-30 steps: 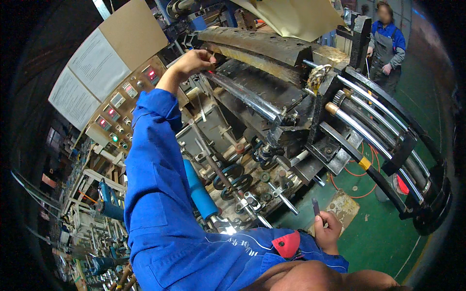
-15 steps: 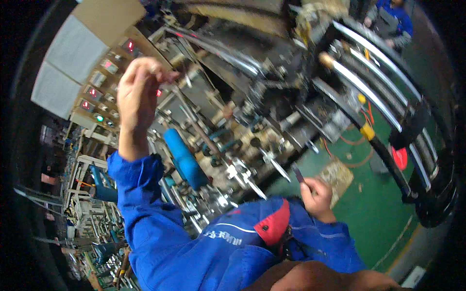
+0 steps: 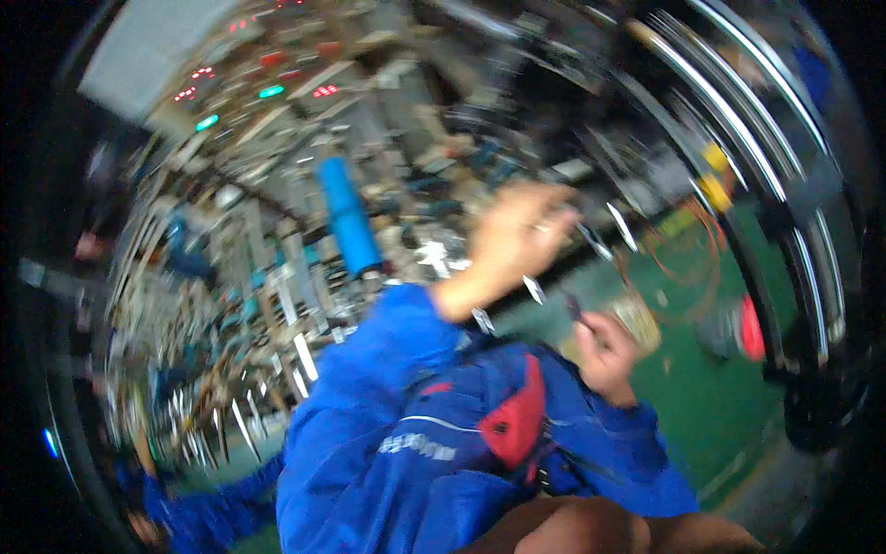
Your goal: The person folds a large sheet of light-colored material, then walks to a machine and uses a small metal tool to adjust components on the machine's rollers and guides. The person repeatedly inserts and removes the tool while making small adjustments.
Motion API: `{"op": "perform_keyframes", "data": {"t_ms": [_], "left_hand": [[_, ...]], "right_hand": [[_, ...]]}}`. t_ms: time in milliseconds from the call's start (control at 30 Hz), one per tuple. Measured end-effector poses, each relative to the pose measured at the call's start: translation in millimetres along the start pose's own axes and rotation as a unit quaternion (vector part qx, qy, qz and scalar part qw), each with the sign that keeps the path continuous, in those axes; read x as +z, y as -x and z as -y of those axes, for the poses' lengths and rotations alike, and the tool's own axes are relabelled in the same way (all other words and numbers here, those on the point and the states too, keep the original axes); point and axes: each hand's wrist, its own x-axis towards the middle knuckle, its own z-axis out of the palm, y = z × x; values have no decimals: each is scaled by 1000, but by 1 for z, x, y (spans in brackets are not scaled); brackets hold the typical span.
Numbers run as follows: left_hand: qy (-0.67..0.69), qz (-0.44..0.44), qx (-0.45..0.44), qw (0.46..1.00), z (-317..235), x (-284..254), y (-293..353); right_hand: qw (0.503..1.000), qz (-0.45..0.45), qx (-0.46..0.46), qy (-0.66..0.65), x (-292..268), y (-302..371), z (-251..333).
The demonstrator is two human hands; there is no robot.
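My left hand (image 3: 519,233) is stretched over the front of the machine bench, close to several bright metal levers (image 3: 592,242). Motion smears its fingers, so what they hold, if anything, does not show. Lower right, my right hand (image 3: 607,358) is closed with a small dark flat strip (image 3: 574,307) poking up between thumb and fingers. A blue cylinder (image 3: 348,217) lies on the bench left of my left hand. Both my arms wear blue sleeves.
Curved chrome rails (image 3: 729,115) with yellow bands (image 3: 712,189) stand at the right. A worn yellowish block (image 3: 637,323) is behind my right hand, above the green floor (image 3: 711,397). Another person's blue sleeve (image 3: 208,508) shows at lower left. Lit displays glow upper left.
My left hand has swung right and down from the display panel to beside the metal levers. The view has shifted and blurred. My right hand still holds the dark strip in nearly the same place.
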Motion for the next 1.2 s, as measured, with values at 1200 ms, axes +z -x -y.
{"op": "perform_keyframes", "data": {"t_ms": [1200], "left_hand": [[-26, -110, -99, 989, 26, 94, 74]], "right_hand": [[999, -24, 46, -13, -57, 19, -16]]}}
